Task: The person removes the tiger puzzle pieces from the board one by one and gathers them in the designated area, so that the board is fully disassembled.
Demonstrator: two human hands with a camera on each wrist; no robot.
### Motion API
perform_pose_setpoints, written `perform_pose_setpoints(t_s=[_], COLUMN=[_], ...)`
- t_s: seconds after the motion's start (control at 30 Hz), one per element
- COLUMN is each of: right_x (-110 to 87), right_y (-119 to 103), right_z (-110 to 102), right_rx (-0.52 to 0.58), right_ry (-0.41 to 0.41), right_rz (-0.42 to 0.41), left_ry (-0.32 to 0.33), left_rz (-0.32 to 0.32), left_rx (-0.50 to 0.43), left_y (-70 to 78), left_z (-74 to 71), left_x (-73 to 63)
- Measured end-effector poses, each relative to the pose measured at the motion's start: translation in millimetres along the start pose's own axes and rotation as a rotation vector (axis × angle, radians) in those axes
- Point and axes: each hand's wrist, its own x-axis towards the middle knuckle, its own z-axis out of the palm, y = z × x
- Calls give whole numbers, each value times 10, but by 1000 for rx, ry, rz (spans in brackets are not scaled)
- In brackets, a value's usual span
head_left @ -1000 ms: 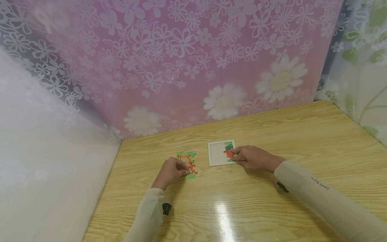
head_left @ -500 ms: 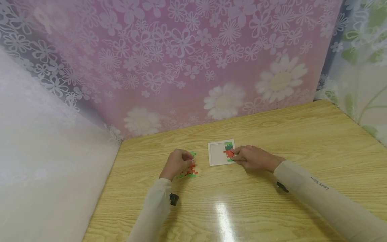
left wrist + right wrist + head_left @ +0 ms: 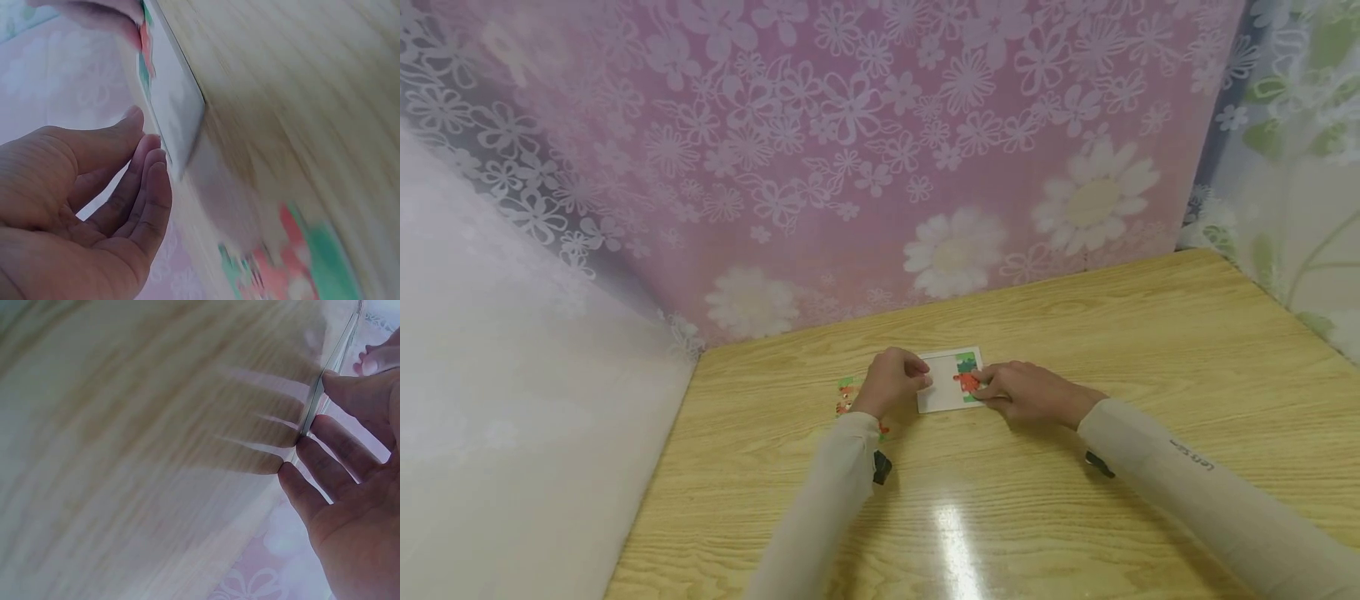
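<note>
A white jigsaw puzzle tray (image 3: 938,387) lies on the table. Green and red pieces (image 3: 967,382) fill a strip along its right side. My right hand (image 3: 1026,392) holds that right side, its thumb and fingertips at the edge beside the red part. Over the tray's left edge is my left hand (image 3: 891,383), thumb and fingertips brought together. In the left wrist view the left hand (image 3: 106,194) shows no piece at its fingertips; I cannot tell whether one is hidden behind them. Loose puzzle pieces (image 3: 847,396) lie left of the tray, partly covered by the left hand and sleeve.
The wooden table (image 3: 1045,508) carries a bright glare streak near its front. Behind it hangs a pink flowered cloth (image 3: 850,167), with a pale cloth (image 3: 512,400) along the left side. Black wrist cameras hang below both sleeves, including a left one (image 3: 882,467).
My left hand has moved right and away from me, from the loose pieces to the tray's left edge, uncovering some pieces. The right hand and the tray stay in place.
</note>
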Motion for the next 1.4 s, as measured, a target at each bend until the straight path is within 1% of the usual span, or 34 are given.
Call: perform_pose_setpoints(t_s=[0.1, 0.2, 0.27, 0.43, 0.57, 0.7, 0.83, 0.97, 1.13, 1.4], right_x=[6, 9, 13, 15, 4, -8, -11, -11, -5, 3], right_y=[2, 5, 11, 26, 22, 14, 14, 21, 30, 36], right_z=[0, 1, 1, -1, -13, -24, -30, -32, -33, -30], right_rx=[-9, -5, 0, 3, 5, 30, 43, 54, 60, 91], right_ry=[1, 6, 12, 27, 22, 7, 11, 11, -17, -48], right_rz=[-2, -12, -29, -72, -82, -86, -102, -111, -112, -51], left_ry=[-5, 2, 12, 50, 66, 64, 63, 60, 65, 109], left_rz=[-3, 8, 3, -26, -42, -72, -92, -102, -112, -119], left_rx=[9, 29, 30, -8, -42, -55, -58, -65, -63, -77], left_y=[82, 112, 128, 161, 197, 227, 240, 246, 248, 210], left_z=[78, 166, 220, 333, 390, 420, 434, 440, 450, 482], left_x=[84, 174, 217, 296, 341, 363, 370, 370, 369, 400])
